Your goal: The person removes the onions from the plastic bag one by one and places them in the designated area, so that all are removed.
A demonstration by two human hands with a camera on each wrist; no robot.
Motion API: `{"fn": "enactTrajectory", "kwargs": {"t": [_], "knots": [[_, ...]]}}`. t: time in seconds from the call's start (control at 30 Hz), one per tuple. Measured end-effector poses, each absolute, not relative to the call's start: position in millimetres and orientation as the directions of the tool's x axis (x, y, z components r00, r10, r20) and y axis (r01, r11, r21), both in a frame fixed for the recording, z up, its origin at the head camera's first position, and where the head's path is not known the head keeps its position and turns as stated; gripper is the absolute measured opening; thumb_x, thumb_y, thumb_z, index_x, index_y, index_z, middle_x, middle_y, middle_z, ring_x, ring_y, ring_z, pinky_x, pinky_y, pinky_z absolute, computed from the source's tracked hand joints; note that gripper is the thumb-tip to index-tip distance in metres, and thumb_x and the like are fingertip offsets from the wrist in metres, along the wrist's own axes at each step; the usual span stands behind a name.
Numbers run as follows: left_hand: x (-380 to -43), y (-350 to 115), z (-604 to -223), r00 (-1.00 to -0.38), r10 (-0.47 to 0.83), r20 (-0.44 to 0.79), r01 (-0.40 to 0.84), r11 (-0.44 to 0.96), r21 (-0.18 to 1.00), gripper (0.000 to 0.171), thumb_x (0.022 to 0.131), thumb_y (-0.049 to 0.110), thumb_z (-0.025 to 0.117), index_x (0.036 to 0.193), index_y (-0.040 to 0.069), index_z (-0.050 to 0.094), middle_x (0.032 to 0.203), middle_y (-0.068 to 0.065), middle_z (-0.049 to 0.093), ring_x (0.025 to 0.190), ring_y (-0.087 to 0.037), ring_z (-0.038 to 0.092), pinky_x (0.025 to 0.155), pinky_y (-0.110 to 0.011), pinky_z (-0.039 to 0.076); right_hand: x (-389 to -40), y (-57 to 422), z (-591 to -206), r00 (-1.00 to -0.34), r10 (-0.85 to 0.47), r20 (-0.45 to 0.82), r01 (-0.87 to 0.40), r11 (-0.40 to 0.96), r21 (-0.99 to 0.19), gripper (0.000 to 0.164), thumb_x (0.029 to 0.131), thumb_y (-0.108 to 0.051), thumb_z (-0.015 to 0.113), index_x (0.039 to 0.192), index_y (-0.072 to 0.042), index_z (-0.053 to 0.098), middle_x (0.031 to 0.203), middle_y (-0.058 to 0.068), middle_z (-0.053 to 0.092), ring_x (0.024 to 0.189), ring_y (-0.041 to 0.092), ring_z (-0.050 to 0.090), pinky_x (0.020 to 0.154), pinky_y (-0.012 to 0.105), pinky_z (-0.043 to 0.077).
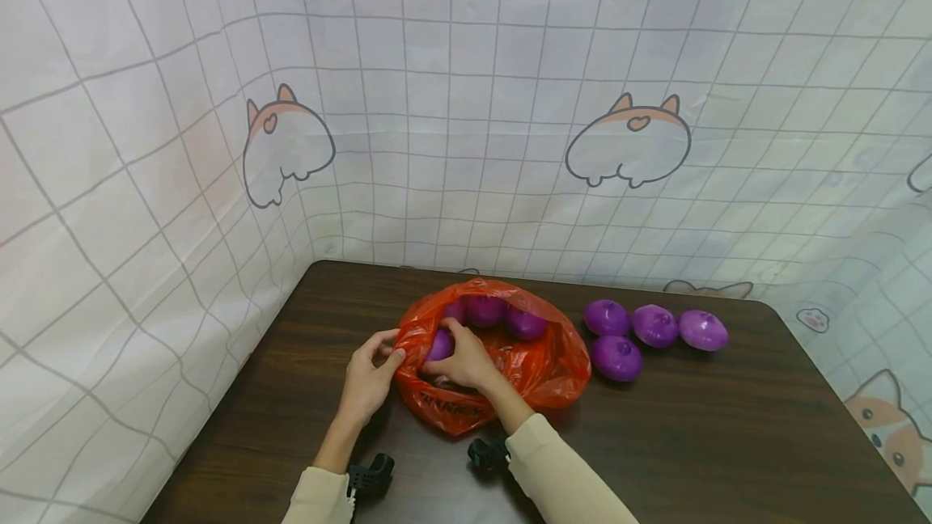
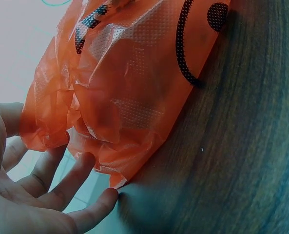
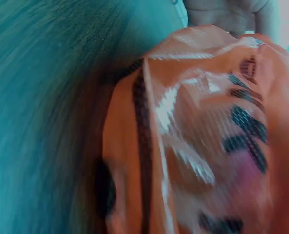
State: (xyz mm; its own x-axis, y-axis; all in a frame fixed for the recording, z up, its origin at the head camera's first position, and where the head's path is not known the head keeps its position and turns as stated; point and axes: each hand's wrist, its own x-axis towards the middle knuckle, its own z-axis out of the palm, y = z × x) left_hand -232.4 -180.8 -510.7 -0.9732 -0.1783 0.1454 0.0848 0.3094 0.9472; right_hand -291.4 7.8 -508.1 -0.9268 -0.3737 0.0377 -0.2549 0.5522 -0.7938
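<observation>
A red plastic bag (image 1: 542, 362) with black print lies on its side, its mouth spread wide, on the dark wooden table. My left hand (image 1: 366, 378) pinches the bag's left rim between thumb and fingers; in the left wrist view the orange-looking film (image 2: 129, 87) hangs by the fingers (image 2: 78, 175). Inside the mouth, my right hand (image 1: 469, 358) grips a shiny purple onion (image 1: 440, 344) near the left side. Other purple onions (image 1: 526, 323) sit at the back of the bag. In the right wrist view the bag film (image 3: 207, 126) covers the right hand.
Several purple onions (image 1: 617, 358) stand grouped on the table (image 1: 699, 435) to the right of the bag. A white grid-patterned cloth (image 1: 451, 103) hangs behind the table and at both sides. Black wrist devices (image 1: 373, 475) are on both forearms.
</observation>
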Motion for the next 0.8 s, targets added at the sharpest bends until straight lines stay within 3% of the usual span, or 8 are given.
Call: {"fn": "enactTrajectory", "kwargs": {"t": [0.3,0.57,0.8], "knots": [[-232.4,-181.4,-509.7,-0.971,-0.182,0.155,0.095,0.299,0.949,0.03,0.097,0.01,0.068,0.127,0.012,0.069,0.098,-0.015,0.065,0.082,-0.017,0.056,0.069,-0.024,0.045,-278.1,44.3,-496.1,-0.922,-0.384,0.049,-0.265,0.534,-0.803,0.074,0.08,-0.027,0.087,0.144,-0.023,0.048,0.139,0.017,0.054,0.121,0.038,0.058,0.098,0.058,0.052],[-231.4,-180.6,-509.7,-0.973,-0.175,0.15,0.097,0.28,0.955,0.033,0.098,0.013,0.069,0.13,0.01,0.067,0.099,-0.015,0.064,0.082,-0.015,0.057,0.069,-0.023,0.046,-261.6,92.5,-480.8,-0.905,-0.398,0.153,-0.331,0.429,-0.841,0.076,0.08,-0.024,0.088,0.145,-0.025,0.048,0.141,0.008,0.056,0.118,0.028,0.06,0.093,0.046,0.057],[-233.1,-182.0,-511.4,-0.973,-0.172,0.152,0.1,0.278,0.955,0.032,0.098,0.01,0.068,0.129,0.01,0.068,0.096,-0.015,0.064,0.082,-0.016,0.057,0.072,-0.023,0.046,-241.7,134.7,-459.1,-0.889,-0.39,0.239,-0.405,0.429,-0.807,0.079,0.082,-0.03,0.087,0.149,-0.029,0.044,0.144,0.006,0.056,0.118,0.027,0.06,0.092,0.043,0.057]]}}
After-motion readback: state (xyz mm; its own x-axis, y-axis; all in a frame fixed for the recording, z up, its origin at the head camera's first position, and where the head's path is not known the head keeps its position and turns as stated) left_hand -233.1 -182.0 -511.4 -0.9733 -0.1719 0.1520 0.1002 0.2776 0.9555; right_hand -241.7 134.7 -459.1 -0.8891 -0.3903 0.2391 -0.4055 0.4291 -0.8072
